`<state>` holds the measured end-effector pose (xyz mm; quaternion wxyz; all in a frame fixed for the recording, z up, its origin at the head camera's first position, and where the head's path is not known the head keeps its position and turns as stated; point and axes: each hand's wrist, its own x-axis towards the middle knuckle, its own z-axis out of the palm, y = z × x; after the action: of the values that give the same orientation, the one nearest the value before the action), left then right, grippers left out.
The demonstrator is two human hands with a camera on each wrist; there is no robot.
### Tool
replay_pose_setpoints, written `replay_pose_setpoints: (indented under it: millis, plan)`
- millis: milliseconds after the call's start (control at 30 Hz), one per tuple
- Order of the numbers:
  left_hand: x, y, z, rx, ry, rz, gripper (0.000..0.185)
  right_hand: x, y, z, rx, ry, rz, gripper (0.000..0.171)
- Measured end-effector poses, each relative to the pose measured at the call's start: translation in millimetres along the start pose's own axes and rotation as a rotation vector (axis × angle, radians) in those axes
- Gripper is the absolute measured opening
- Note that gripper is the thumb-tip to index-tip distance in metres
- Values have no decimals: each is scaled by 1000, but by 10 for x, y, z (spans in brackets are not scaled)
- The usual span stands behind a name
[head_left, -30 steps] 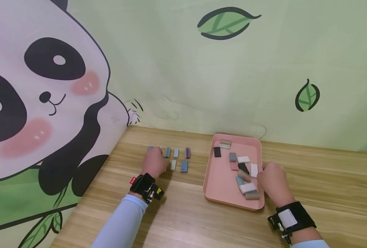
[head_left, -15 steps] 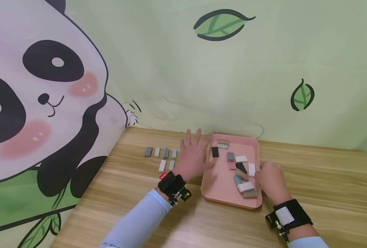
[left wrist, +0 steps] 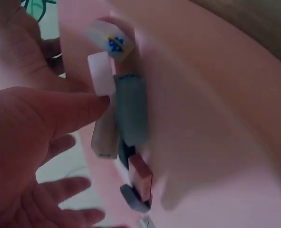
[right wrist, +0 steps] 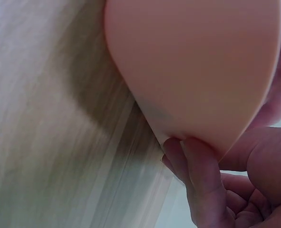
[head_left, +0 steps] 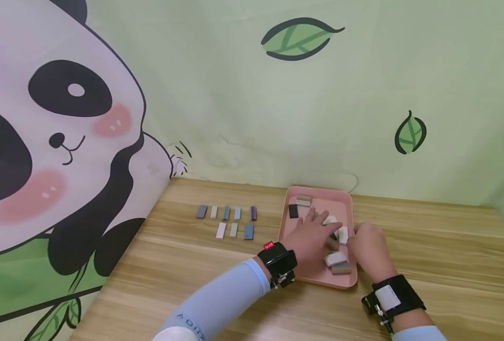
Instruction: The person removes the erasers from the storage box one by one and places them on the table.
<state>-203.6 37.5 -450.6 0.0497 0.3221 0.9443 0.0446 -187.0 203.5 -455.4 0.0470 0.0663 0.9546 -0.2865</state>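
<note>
Left hand (head_left: pixel 311 237) spread, fingers straight, over blocks (head_left: pixel 336 258) in pink tray (head_left: pixel 315 280) on table (head_left: pixel 426 251). Right hand (head_left: pixel 368 248) grips tray's right rim, fingers curled underneath.

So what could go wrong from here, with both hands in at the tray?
1. The right hand grips the pink tray at its right rim, with fingers curled under the edge; a lift or tug could slide the loose tiles.
2. The left hand reaches, fingers spread, over the crowded pile; it may nudge the white tile or neighbours rather than take one cleanly.
3. The left sleeve lies close to the tile rows on the table and might brush them.
</note>
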Motion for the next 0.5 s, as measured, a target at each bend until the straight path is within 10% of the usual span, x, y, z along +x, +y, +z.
replay_pose_setpoints:
  millis: [267, 500]
  plan:
    - [56, 88, -31, 12, -68, 199, 39, -14, -41, 6, 13, -12, 16, 16]
    - [22, 124, -54, 28, -69, 185, 16, -8, -29, 12, 37, -32, 45, 18]
